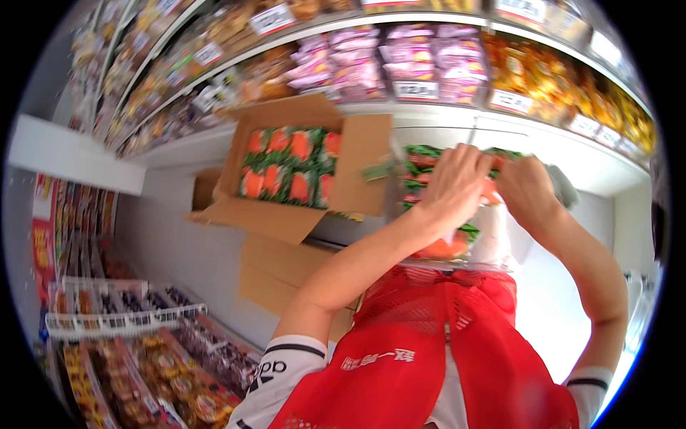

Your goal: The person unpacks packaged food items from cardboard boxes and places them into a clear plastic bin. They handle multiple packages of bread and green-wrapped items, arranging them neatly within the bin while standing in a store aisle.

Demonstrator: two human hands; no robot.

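In front of my red vest is a clear plastic bin [485, 266] holding green-and-orange snack packets [447, 248]. My left hand [455, 179] reaches over the bin with its fingers bent down among the packets. Close beside it, my right hand [525, 182] is curled at the bin's far right part. Both hands cover the packets under them, so I cannot tell whether either grips one. To the left stands an open cardboard box [278, 217] with rows of similar packets [297, 185] inside.
Beyond the bin run white shelves [439, 110] with pink snack packs [353, 61], yellow-orange packs [514, 69] and price tags. Another piece of cardboard [268, 273] lies below the open box. Snack racks [161, 370] with a white wire basket edge [128, 320] stand at lower left.
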